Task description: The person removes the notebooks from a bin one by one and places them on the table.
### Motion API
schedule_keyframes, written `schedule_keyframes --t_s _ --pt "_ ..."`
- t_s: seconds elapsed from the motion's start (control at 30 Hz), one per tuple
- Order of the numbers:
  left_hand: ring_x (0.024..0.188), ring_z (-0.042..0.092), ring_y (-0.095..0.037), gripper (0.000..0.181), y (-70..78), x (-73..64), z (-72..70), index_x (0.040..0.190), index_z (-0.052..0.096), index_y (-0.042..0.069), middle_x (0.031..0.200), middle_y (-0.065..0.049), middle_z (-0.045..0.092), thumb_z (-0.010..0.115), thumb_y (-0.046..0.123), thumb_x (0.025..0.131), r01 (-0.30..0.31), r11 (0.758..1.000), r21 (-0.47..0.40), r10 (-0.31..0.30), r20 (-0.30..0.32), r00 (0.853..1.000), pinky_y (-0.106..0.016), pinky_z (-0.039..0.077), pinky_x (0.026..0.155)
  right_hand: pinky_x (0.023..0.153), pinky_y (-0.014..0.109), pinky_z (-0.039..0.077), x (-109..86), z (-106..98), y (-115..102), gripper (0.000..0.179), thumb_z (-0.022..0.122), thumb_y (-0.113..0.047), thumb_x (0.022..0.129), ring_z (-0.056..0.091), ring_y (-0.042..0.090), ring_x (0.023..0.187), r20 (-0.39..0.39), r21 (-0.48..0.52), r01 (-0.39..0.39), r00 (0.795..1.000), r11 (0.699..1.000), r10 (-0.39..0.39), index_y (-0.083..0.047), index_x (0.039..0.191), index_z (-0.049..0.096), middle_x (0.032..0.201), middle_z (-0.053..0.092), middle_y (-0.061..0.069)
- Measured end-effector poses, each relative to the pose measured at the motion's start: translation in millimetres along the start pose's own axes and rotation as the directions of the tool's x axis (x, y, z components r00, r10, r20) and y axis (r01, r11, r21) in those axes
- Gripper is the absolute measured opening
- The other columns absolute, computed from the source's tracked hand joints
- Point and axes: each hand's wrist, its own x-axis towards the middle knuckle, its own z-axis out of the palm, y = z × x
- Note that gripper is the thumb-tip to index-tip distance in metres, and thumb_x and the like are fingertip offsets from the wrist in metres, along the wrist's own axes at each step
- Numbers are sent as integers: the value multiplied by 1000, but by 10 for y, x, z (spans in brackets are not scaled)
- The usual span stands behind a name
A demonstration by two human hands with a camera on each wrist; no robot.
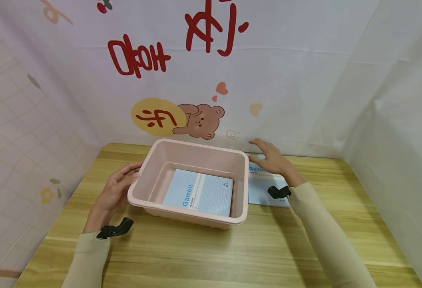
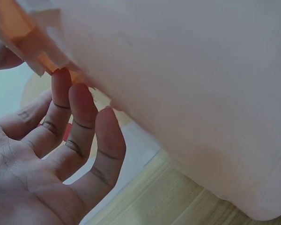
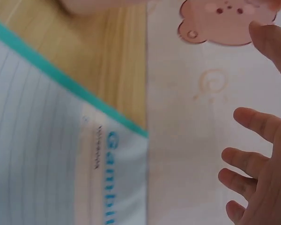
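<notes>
A pale pink plastic bin [image 1: 200,158] is at the middle of the table, with a light blue Gambit notebook [image 1: 211,194] lying inside it. My left hand [image 1: 114,192] holds the bin's left rim. In the left wrist view its fingers [image 2: 110,136] curl up under the rim, and part of the thumb shows at the rim's outer end. To the right of the bin, another Gambit notebook [image 1: 263,190] lies on the table, partly hidden by the bin and my right arm. Above its far part hovers my right hand [image 1: 270,160], fingers spread and holding nothing.
The wood-grain table [image 1: 196,256] meets a white printed cloth wall [image 1: 290,92] just behind the bin. Cloth also hangs along the left and right sides. A black wrist mount [image 1: 115,230] sits on the left wrist, and another black mount [image 1: 279,192] on the right.
</notes>
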Motion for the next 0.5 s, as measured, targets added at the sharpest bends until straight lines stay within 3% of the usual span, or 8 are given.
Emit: schedule_keyframes --t_s 0.2,0.5 --pt "114 67 -8 37 -14 1 -8 142 54 4 131 1 69 43 0 107 -10 1000 -8 10 5 1000 -22 58 86 121 70 14 -12 -76 -123 66 58 -41 103 19 47 154 -36 -29 43 998 999 -44 -15 159 35 168 23 21" --pt "112 68 -8 37 -15 0 -13 144 53 3 133 3 69 44 3 108 5 1000 18 -5 -6 1000 -21 58 86 120 70 14 -66 -235 -267 70 60 -49 101 16 44 156 -91 37 48 995 998 -45 -22 160 34 171 20 15"
